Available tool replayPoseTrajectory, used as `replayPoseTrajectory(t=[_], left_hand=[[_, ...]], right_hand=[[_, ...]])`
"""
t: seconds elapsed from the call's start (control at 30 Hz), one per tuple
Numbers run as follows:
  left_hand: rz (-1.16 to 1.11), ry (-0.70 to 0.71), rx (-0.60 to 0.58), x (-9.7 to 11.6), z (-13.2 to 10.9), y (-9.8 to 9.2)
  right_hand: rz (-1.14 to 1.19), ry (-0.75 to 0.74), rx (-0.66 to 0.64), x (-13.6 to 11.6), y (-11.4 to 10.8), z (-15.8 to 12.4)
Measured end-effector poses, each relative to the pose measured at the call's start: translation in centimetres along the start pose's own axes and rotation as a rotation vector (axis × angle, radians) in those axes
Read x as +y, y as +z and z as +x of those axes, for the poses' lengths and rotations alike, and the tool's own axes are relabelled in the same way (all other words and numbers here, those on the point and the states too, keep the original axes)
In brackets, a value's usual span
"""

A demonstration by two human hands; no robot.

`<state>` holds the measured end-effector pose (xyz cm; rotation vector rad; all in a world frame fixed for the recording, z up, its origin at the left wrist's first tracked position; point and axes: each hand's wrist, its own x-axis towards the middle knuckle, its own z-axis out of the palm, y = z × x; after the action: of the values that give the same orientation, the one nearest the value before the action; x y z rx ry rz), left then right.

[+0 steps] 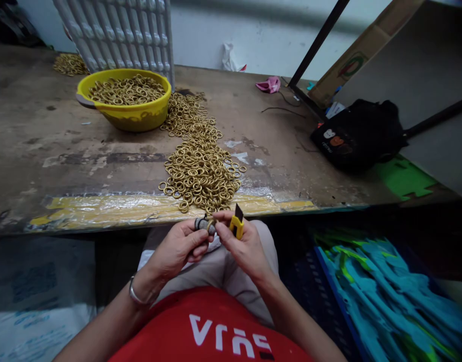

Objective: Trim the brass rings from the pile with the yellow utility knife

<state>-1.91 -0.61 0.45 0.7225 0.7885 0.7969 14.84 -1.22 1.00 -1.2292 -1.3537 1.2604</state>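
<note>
My left hand (180, 246) is closed around a short grey rod-like piece (204, 224) with a dark band near its end. In my right hand (246, 250) is a yellow utility knife (236, 227), its dark blade pointing up and away from me. The thumb and fingertips of that hand also meet at a gold ring (211, 221) at the tip of the grey piece; whether it is around the tip or against it I cannot tell. Just beyond both hands, a heap of gold rings (203, 173) spreads to the table's front edge.
A yellow basin (140, 118) full of gold rings stands on the worn table (83, 146), before a grey ribbed panel (121, 35). Farther right lie a pink cloth (268, 84) and a black bag (361, 133). A crate of turquoise plastic parts (397, 291) is at lower right.
</note>
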Motion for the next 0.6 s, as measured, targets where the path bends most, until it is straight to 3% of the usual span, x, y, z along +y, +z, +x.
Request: replayPoseTrajectory(t=[0.2, 0.3, 0.6], left_hand=[[0.143, 0.123, 0.067, 0.1, -0.6, -0.3], [0.191, 0.146, 0.058, 0.0, -0.8, -0.4], [0.492, 0.222, 0.153, 0.4, -1.2, 0.1]], right_hand=[[-0.519, -0.190, -0.132, -0.6, -0.9, -1.0], [-0.746, -0.209, -0.144, -0.6, -1.0, -1.2], [-1.034, -0.180, -0.099, -1.1, -0.6, -1.3]])
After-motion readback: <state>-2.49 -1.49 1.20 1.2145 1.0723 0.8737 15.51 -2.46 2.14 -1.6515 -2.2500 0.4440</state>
